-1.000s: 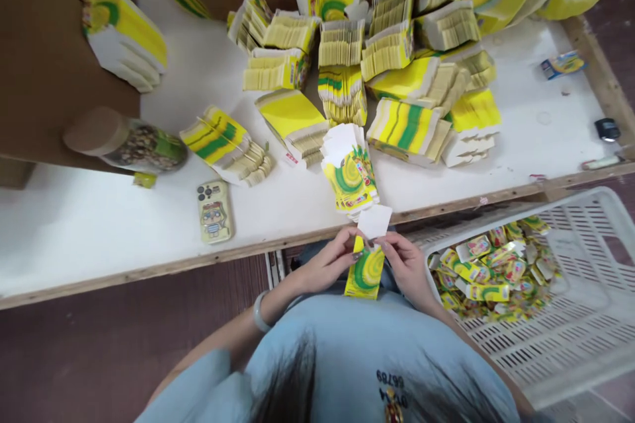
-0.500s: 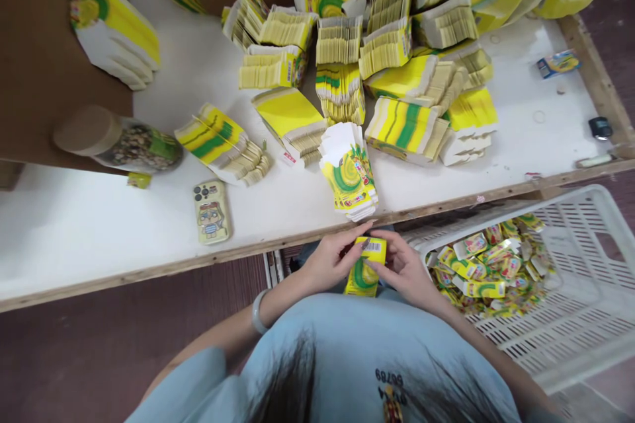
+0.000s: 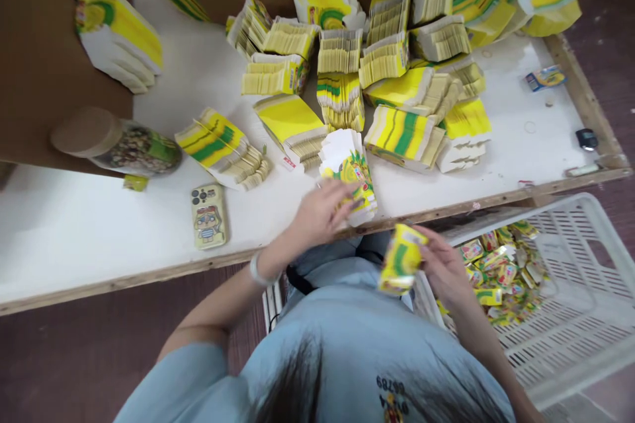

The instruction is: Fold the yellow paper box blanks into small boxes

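Note:
My right hand [image 3: 445, 269] grips a small yellow and green carton [image 3: 401, 260] by its side, just in front of the table edge. The carton looks slightly smeared by motion. My left hand [image 3: 321, 210] reaches over a fanned stack of flat printed cartons [image 3: 361, 175] near the table's front edge. Its fingers are somewhat apart over the stack's left side, and no carton shows lifted in them. Whether the fingertips press on the top carton is hard to see.
Bundles of flat yellow cartons [image 3: 340, 49] crowd the back of the white table. A phone [image 3: 208, 217] and a lidded jar [image 3: 141, 149] lie at left. Below the table edge at right, a white plastic basket [image 3: 585, 291] holds many small cartons [image 3: 506, 271].
My hands have parted. The right has moved right with the small carton, and the left has left it and moved up and left onto the stack of flat cartons.

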Demonstrator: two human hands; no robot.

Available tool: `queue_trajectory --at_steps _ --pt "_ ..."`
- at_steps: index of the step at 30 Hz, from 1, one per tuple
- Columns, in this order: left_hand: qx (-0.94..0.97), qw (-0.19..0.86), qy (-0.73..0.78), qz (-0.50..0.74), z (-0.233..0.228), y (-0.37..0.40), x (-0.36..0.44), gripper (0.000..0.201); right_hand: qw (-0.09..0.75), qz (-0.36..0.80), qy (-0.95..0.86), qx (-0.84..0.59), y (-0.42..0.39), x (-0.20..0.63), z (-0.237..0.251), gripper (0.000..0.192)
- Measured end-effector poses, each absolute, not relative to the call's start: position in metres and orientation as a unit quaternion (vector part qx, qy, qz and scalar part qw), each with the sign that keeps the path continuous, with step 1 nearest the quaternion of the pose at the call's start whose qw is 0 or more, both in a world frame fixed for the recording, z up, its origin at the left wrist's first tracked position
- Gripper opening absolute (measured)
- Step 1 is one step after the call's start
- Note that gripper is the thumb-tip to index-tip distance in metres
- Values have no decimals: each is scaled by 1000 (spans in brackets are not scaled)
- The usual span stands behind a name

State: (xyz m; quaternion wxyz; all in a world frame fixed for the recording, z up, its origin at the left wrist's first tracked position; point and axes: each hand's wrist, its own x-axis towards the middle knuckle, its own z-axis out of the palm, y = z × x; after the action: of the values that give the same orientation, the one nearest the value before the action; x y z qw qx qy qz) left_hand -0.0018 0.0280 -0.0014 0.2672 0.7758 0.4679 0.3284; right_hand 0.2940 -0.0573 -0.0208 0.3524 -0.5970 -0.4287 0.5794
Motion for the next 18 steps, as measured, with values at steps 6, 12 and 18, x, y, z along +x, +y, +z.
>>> queue_trajectory --at_steps 6,12,18 --pt "685 132 661 277 -17 139 -15 51 98 -3 -581 -808 -62 386 -9 78" --pt "731 113 606 291 -11 153 -28 29 242 19 -677 -695 -27 326 -17 69" --pt "723 152 493 460 30 94 -7 44 462 3 -750 -473 36 222 0 70"
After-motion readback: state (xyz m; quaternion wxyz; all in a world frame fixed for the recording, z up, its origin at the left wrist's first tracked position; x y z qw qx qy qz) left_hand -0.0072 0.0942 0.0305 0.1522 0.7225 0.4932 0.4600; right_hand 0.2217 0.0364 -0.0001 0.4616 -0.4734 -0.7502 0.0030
